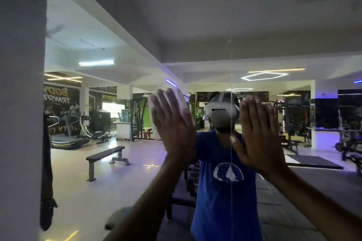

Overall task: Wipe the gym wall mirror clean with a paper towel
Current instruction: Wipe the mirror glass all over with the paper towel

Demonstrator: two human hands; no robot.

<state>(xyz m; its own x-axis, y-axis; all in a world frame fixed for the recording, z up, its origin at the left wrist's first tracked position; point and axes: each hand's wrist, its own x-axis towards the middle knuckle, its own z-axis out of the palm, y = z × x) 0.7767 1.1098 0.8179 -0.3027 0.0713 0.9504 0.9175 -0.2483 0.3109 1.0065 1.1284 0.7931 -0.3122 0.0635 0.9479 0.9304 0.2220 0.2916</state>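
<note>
The gym wall mirror (121,172) fills most of the view and reflects the gym and a person in a blue T-shirt with a headset. My left hand (174,125) presses a white paper towel (154,119) flat against the glass with straight fingers; the towel shows along the left and top of the fingers. My right hand (258,133) lies flat on the mirror to the right, palm against the glass, fingers straight, holding nothing. A thin vertical seam (231,76) between mirror panels runs just left of my right hand.
A white wall or pillar (21,103) borders the mirror on the left, with a dark strip (47,172) hanging at its edge. Reflected in the glass are a flat bench (106,155), treadmills (64,135) and weight racks (348,139).
</note>
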